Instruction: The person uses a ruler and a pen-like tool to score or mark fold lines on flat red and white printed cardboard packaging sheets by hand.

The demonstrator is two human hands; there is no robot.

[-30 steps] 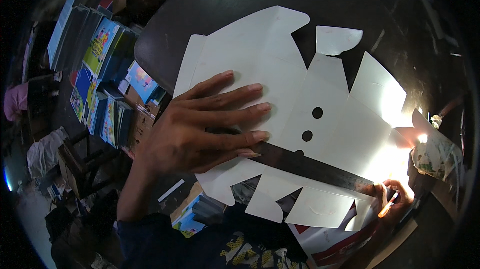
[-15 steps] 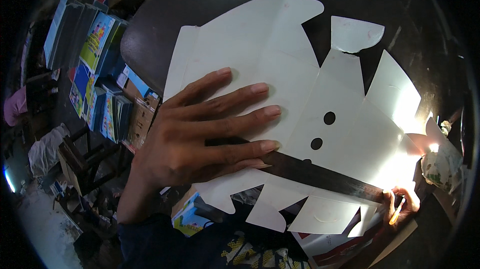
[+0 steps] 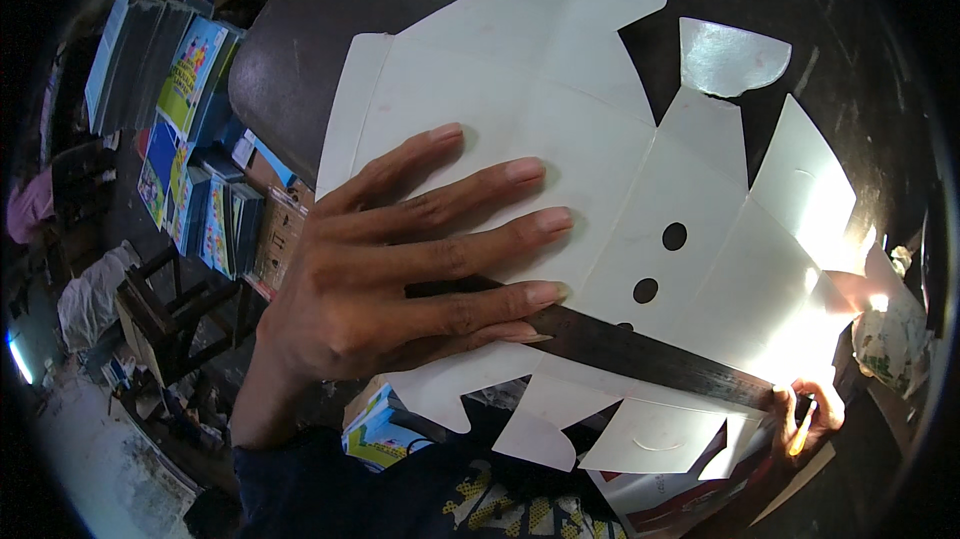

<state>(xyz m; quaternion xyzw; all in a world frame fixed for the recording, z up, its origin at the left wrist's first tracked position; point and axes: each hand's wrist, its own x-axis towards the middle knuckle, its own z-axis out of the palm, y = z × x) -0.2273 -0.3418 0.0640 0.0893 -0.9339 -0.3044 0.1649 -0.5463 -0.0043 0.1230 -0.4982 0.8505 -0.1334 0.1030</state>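
Note:
A flattened, die-cut white cardboard box (image 3: 520,79) with folds, flaps and two round holes lies on the dark table. Across its near part runs a long dark ruler (image 3: 660,359). My left hand (image 3: 390,259) lies spread over the cardboard and the ruler's left end, fingers stretched to the right. By the ruler's right end, my right hand (image 3: 815,407) is closed around a slim orange-yellow tool (image 3: 800,431), whose kind is too small and glare-lit to tell. A near strip of the cardboard (image 3: 640,434), with cut flaps, shows on my side of the ruler.
Stacks of colourful booklets (image 3: 195,79) stand left of the dark tabletop (image 3: 290,69), above a brown carton (image 3: 280,239). A wooden stool (image 3: 165,319) is at the lower left. Crumpled wrapping (image 3: 890,344) sits at the right, beside bright glare. More booklets (image 3: 385,434) lie near my body.
The cardboard appears slightly farther up and to the right in view. Both hands keep almost the same pose, the right one a little farther right.

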